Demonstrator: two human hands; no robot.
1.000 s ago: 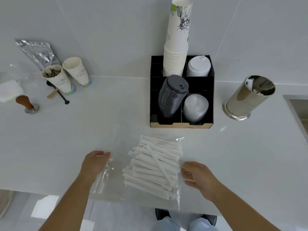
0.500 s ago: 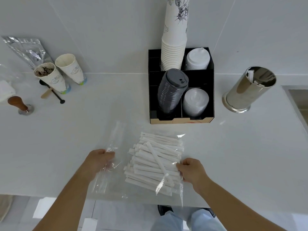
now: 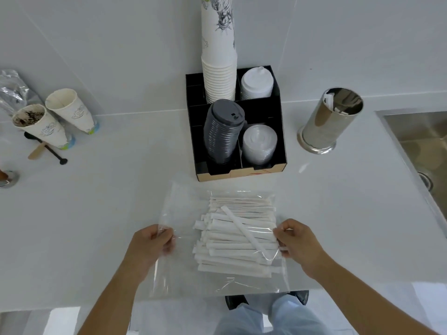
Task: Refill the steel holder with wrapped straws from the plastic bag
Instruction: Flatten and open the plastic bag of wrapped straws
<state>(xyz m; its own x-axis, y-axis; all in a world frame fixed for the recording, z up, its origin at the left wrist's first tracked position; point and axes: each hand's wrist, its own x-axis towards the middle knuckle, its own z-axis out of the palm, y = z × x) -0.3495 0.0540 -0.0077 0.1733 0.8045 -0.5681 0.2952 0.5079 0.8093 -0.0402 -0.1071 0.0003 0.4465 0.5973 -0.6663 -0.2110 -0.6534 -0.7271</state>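
Note:
A clear plastic bag (image 3: 183, 204) lies flat near the front edge of the white counter, filled with several white paper-wrapped straws (image 3: 239, 238). My left hand (image 3: 151, 247) pinches the bag's left side. My right hand (image 3: 298, 243) grips its right side, next to the straw ends. The steel holder (image 3: 329, 122) stands at the back right, shiny and cylindrical, with a few wrapped pieces showing at its rim. It is well apart from both hands.
A black organiser (image 3: 281, 151) with stacked cups and lids stands just behind the bag. Two paper cups (image 3: 55, 117), a black spoon and a wooden stick sit at the back left. A steel sink (image 3: 420, 141) lies at the right edge.
Both hands have closed on the bag's sides and spread apart, pulling the plastic taut and squaring the bag. The camera has shifted closer and lower.

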